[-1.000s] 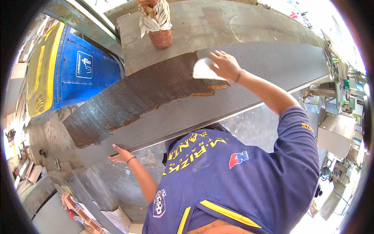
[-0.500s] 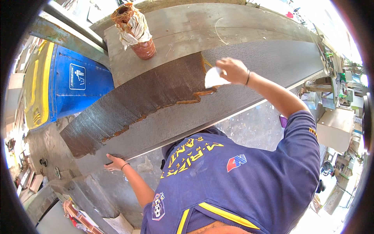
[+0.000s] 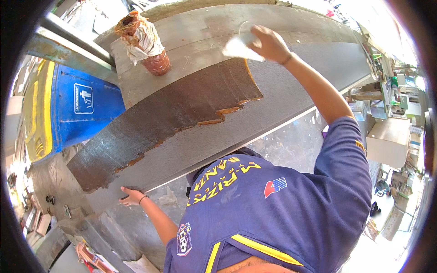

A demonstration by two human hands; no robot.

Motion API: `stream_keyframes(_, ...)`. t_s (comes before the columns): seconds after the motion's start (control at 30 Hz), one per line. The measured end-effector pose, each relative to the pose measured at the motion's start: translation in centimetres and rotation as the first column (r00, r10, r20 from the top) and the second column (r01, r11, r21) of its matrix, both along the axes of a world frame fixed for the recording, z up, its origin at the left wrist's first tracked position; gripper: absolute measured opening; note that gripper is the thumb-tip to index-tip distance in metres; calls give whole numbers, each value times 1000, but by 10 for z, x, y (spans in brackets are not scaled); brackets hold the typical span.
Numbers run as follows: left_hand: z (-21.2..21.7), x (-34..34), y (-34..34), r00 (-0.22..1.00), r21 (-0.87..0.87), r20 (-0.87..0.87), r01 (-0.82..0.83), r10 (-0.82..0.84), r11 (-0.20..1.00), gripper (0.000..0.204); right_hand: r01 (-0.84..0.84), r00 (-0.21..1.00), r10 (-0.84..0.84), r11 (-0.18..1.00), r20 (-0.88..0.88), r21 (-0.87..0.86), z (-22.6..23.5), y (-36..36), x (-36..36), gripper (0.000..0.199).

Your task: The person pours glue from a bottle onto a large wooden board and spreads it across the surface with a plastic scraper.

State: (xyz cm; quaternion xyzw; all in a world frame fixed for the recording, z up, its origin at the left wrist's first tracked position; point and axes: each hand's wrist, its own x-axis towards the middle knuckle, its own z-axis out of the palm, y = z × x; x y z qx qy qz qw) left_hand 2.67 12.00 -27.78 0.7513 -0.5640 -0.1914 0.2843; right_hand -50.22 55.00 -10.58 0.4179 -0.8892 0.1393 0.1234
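Observation:
A long grey board (image 3: 300, 77) lies slanting across the bench. Glossy brown coating (image 3: 182, 104) covers much of its left and middle part, with a ragged near edge and a thicker orange-brown rim at the right. My right hand (image 3: 271, 44) pinches a thin white spreader (image 3: 242, 48), somewhat blurred, over the board's far edge, just beyond the right end of the coating. At the lower left, my left hand (image 3: 132, 196) grips the board's near edge, thumb above; its other fingers are partly hidden.
On the bench (image 3: 195, 36) stands a red-brown container (image 3: 157, 63) wrapped in stained, crumpled white material. A blue bin (image 3: 91, 109) with a yellow lid is at the left, beside a metal beam (image 3: 68, 52). Boxes (image 3: 388, 142) and clutter lie at the right.
My right hand has moved away from me with the spreader, from over the board to its far edge. The brown coating reaches farther right. My left hand stays at the near edge.

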Motion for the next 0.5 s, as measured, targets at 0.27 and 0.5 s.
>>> stream_keyframes(0.27,-20,19,-20,973,-73,230,-16,33,997,94,-19,974,-21,985,227,170,-68,44,24,38)
stream_keyframes(0.5,-11,2,-8,999,-41,22,44,-43,998,99,225,974,-225,974,23,-3,-51,-6,-65,27)
